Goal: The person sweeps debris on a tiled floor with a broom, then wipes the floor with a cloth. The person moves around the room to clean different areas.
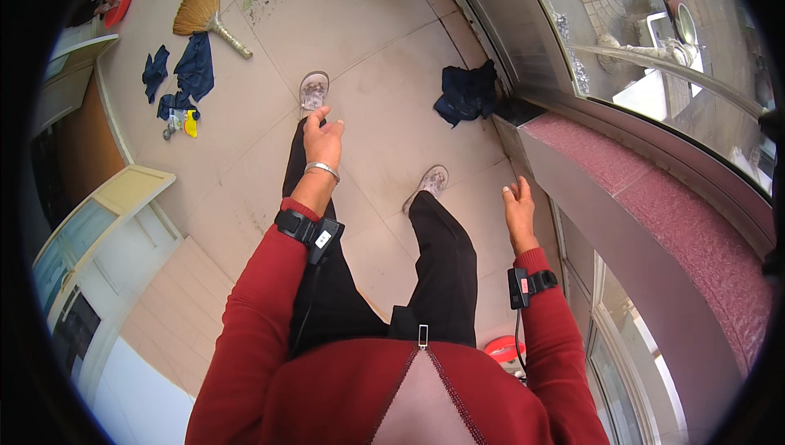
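My left hand (322, 144), with a silver bracelet at the wrist, is held out above the floor near my left shoe (314, 90). Its fingers are loosely stretched and nothing is in them. Off to the right, my right hand (518, 212) hangs open by the pink stone ledge (601, 155), also holding nothing. Both wrists carry black strapped devices over red sleeves. Ahead and to the left, a straw hand broom (199, 10) lies on the tiles, apart from both hands. A small scatter of debris (262, 3) lies to the right of its bristles.
Dark blue cloths (195, 67) lie below the broom, beside a small yellow-and-clear item (190, 124). Another dark cloth (466, 93) is bunched against the door frame at the right. Cabinets (114, 200) line the left side. A red basin (504, 348) sits behind my right side.
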Tool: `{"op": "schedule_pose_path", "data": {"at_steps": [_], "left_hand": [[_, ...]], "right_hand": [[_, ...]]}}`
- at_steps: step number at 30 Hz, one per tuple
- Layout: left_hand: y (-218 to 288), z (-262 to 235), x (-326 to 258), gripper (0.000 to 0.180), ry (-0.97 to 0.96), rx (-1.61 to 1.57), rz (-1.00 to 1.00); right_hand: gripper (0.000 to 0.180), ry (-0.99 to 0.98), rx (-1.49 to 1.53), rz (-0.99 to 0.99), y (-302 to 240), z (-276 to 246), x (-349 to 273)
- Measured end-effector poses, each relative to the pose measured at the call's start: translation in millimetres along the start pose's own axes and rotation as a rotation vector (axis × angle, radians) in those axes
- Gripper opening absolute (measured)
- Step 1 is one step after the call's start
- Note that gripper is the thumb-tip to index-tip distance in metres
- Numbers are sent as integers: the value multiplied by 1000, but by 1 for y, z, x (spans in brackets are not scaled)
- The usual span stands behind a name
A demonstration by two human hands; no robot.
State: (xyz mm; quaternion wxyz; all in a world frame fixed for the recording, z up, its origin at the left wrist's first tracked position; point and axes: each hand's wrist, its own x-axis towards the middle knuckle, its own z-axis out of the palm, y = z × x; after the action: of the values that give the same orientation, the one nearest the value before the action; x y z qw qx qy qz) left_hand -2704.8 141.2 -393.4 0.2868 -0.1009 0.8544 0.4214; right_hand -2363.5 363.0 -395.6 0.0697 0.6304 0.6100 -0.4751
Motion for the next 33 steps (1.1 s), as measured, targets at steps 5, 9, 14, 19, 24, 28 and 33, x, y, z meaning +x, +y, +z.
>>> {"op": "schedule_pose_path", "data": {"at_steps": [5,9,14,19,24,28,33], "left_hand": [[-8,121,107,38,-279,247,64],[-59,176,165,35,-481,287,40],[-130,176,205,31,-624,302,-282],[-155,197,247,29,-639,187,-593],[-151,231,256,22,-818,102,-371],[-141,244,262,20,-744,241,-448],[-117,254,256,18,-786,240,-287]], "right_hand": [[69,57,-291,-181,-21,85,145],[75,71,-312,-194,-7,184,270],[79,204,-500,-227,20,261,430],[79,467,-503,-158,57,314,542],[72,415,-447,-23,96,435,499],[71,495,-442,-105,106,432,523],[68,661,-492,-142,89,319,626]]}}
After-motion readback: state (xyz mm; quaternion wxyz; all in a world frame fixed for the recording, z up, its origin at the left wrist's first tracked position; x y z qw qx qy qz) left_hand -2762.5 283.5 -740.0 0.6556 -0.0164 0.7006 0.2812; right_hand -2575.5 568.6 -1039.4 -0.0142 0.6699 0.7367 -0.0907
